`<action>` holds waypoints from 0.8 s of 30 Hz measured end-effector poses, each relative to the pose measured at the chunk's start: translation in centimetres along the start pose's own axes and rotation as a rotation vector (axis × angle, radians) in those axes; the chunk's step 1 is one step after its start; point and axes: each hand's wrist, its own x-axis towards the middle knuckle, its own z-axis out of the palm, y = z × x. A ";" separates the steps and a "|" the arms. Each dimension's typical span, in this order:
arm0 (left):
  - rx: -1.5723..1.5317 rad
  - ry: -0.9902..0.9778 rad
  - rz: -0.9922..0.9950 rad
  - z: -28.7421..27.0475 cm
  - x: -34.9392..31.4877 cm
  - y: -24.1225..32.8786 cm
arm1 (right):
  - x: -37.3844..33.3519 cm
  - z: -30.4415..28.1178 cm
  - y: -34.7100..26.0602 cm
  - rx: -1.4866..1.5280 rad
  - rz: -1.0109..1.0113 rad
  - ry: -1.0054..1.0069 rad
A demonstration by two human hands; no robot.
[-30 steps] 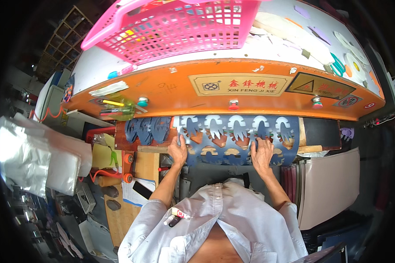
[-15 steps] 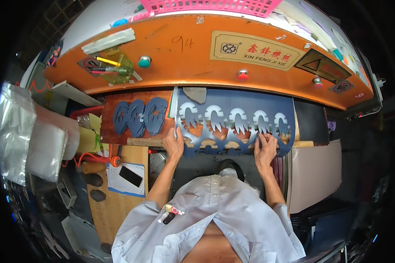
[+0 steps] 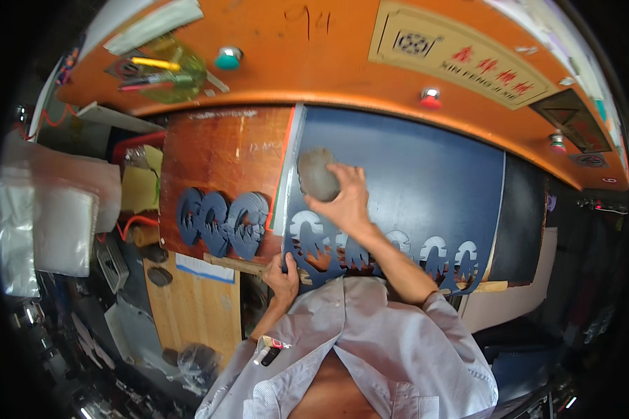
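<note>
A dark blue sheet (image 3: 405, 167) lies on the work surface, with a row of curved, toothed cut-outs along its near edge. My right hand (image 3: 344, 202) reaches over it, thumb and fingers around a rounded grey stone-like block (image 3: 317, 174) near the sheet's left edge. At the sheet's near left corner, my left hand (image 3: 283, 279) pinches the edge between thumb and fingers. Left of the sheet, three stacks of cut dark blue pieces (image 3: 247, 223) rest on a reddish-brown board (image 3: 223, 150).
An orange machine beam (image 3: 279, 77) spans the far side, bearing a green button (image 3: 228, 58) and a red button (image 3: 430, 97). A holder with pens (image 3: 164, 73) is fixed on it. Clear plastic bags (image 3: 63, 216) hang at left, above a wooden side table (image 3: 189, 300).
My right hand has left the sheet's near edge and moved up and left onto the grey block. My left hand stays at the near left corner. The view has shifted, showing more of the sheet.
</note>
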 end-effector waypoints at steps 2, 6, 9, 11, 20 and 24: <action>0.017 -0.039 -0.029 -0.5 -1.0 -0.3 | 0.1 -2.6 0.8 0.503 0.307 -0.101; -0.048 -0.073 -0.056 -0.9 -1.8 -0.7 | -1.7 -9.0 1.7 0.369 0.256 0.048; 0.032 -0.086 -0.031 -1.1 -1.5 -0.6 | -3.1 -9.5 2.4 -0.100 -0.037 0.141; 0.009 -0.095 -0.048 -1.0 -0.9 -0.2 | -3.7 -8.1 2.8 -0.232 -0.074 0.129; 0.025 0.062 0.073 1.8 3.4 0.0 | -1.6 -7.9 5.0 -0.240 -0.155 0.154; -0.021 0.138 0.156 3.9 7.0 0.8 | -1.1 -15.7 6.0 0.103 -0.090 0.621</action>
